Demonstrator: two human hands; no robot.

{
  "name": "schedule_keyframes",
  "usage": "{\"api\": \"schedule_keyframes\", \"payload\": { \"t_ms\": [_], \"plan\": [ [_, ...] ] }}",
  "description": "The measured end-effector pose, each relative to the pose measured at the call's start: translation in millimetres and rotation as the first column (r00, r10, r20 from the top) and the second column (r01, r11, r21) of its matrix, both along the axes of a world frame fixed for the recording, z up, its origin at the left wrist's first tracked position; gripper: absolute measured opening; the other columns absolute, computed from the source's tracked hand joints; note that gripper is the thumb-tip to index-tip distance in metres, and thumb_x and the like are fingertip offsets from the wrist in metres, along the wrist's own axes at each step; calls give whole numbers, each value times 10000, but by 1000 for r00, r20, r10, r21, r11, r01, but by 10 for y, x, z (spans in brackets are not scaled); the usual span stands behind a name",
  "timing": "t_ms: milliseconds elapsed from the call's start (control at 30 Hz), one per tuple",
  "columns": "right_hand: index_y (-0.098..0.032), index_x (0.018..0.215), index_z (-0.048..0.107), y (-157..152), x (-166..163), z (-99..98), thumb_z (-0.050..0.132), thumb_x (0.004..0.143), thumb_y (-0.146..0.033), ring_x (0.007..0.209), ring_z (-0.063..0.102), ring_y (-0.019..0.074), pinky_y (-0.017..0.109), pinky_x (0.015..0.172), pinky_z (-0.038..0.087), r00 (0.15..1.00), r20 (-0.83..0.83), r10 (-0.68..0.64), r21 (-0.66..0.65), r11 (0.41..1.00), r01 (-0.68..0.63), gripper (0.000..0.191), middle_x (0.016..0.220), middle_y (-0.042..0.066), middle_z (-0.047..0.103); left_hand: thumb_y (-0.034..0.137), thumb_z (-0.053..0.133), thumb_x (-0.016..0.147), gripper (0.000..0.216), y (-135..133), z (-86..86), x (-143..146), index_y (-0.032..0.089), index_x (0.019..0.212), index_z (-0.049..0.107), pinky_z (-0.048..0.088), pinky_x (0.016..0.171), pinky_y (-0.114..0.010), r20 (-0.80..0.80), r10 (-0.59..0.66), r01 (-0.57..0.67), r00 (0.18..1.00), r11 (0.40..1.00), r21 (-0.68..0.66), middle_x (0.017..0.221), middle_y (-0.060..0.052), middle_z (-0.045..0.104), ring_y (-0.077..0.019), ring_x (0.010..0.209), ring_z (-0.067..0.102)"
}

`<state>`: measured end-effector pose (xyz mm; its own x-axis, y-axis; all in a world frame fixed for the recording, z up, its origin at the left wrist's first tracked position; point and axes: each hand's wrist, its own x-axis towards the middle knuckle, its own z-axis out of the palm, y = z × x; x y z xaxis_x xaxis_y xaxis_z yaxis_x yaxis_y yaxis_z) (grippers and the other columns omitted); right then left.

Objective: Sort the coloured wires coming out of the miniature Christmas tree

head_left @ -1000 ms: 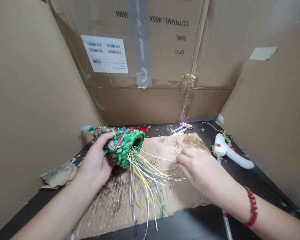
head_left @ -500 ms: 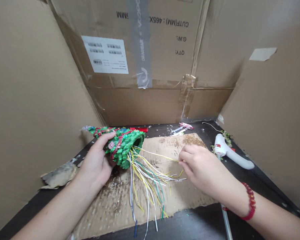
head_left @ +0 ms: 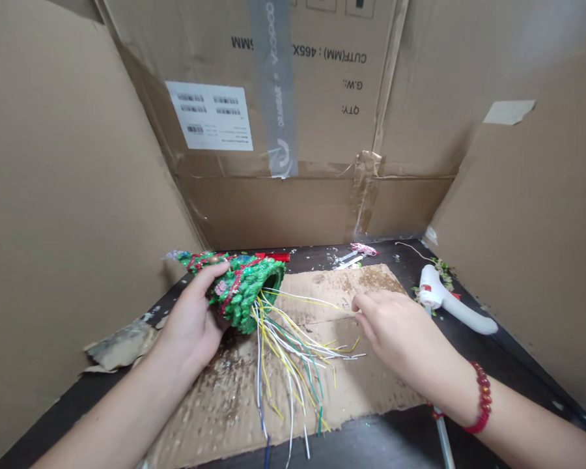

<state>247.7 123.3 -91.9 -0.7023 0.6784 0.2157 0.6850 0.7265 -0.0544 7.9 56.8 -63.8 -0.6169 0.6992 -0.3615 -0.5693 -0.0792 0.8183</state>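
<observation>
A small green Christmas tree (head_left: pixel 247 286) with red garland lies on its side, its hollow base facing right. My left hand (head_left: pixel 195 319) is wrapped round its body. Out of the base spills a bunch of thin wires (head_left: pixel 293 365) in white, yellow, green and blue, their ends fanned over the cardboard sheet. Right of the base, my right hand (head_left: pixel 390 332) pinches the far end of a yellow and white wire pair (head_left: pixel 317 300), stretched fairly straight from the tree. A red bead bracelet is on the right wrist. The fingertips partly hide the wire ends.
A flat cardboard sheet (head_left: pixel 215 417) lies on the dark table (head_left: pixel 395 436). To the right rests a white glue gun (head_left: pixel 449 303) beside some greenery. Red and white string (head_left: pixel 364 249) and scraps lie at the back. Cardboard walls (head_left: pixel 283 208) enclose three sides; torn cardboard (head_left: pixel 120 345) sits left.
The view has tilted slightly, so everything sits a little lower. My right hand still pinches the wires and my left still grips the tree; little else differs.
</observation>
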Motion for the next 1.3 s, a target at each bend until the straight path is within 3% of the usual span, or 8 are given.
{"api": "schedule_keyframes", "payload": {
  "t_ms": [200, 333, 400, 467, 600, 933, 1067, 1300],
  "plan": [
    [-148, 697, 526, 18, 53, 31, 447, 856, -100, 674, 471, 234, 351, 614, 284, 997, -27, -70, 155, 985, 74, 184, 679, 69, 525, 159, 669, 653, 310, -1, -25, -20, 147, 958, 622, 474, 674, -177, -6, -5, 5, 1000, 1000, 20, 867, -39, 594, -100, 656, 555],
    [-132, 870, 563, -42, 36, 56, 445, 863, -112, 747, 459, 227, 350, 654, 311, 996, -88, -28, 207, 977, 46, 120, 804, 72, 523, 124, 633, 685, 240, 0, -28, -14, 153, 922, 622, 478, 689, -179, -12, 12, -12, 1000, 1000, 11, 860, -39, 588, -97, 659, 550],
    [-137, 945, 568, -84, 10, 50, 420, 870, -96, 777, 457, 207, 338, 675, 329, 987, -139, 86, 157, 986, -64, 171, 862, 65, 517, 130, 617, 710, 207, 5, -23, -10, 157, 915, 620, 481, 699, -186, -12, 22, -22, 1000, 1000, 6, 872, -38, 587, -99, 665, 552],
    [-154, 926, 584, -114, -18, 21, 392, 880, -82, 782, 460, 181, 319, 685, 343, 957, -199, 211, 10, 977, -213, 211, 858, 49, 513, 133, 607, 722, 199, 8, -14, -6, 159, 919, 621, 483, 706, -191, -8, 26, -26, 1000, 1000, 3, 893, -37, 587, -100, 671, 555],
    [-196, 904, 617, -105, -64, -99, 427, 905, -137, 817, 475, 154, 300, 733, 366, 926, -249, 283, -236, 910, -342, 199, 853, 24, 532, 120, 596, 736, 186, -1, -5, 1, 160, 915, 622, 480, 707, -175, 2, 21, -21, 1000, 1000, 17, 930, -29, 586, -86, 667, 553],
    [-193, 937, 587, -144, -93, -158, 444, 922, -231, 855, 483, 153, 302, 777, 390, 920, -202, 337, -257, 888, -382, 150, 903, 20, 546, 153, 587, 776, 175, 5, -43, -1, 161, 947, 622, 480, 655, -149, -26, 18, -17, 1000, 1000, 24, 974, -26, 583, -68, 631, 528],
    [-178, 853, 567, -162, -104, -147, 435, 922, -244, 820, 468, 148, 294, 755, 383, 907, -186, 377, -237, 879, -414, 162, 876, 17, 542, 159, 580, 788, 170, 3, -38, -2, 162, 954, 621, 483, 632, -154, -24, 17, -17, 1000, 1000, 7, 943, -29, 587, -67, 601, 514],
    [-163, 797, 536, -170, -111, -142, 449, 872, -194, 773, 464, 130, 264, 717, 372, 941, -198, 276, -211, 925, -316, 119, 816, 13, 530, 136, 562, 787, 145, 2, -18, 16, 147, 915, 629, 475, 618, -142, -26, 15, -15, 1000, 1000, 8, 870, -32, 586, -59, 564, 498]
  ]
}}
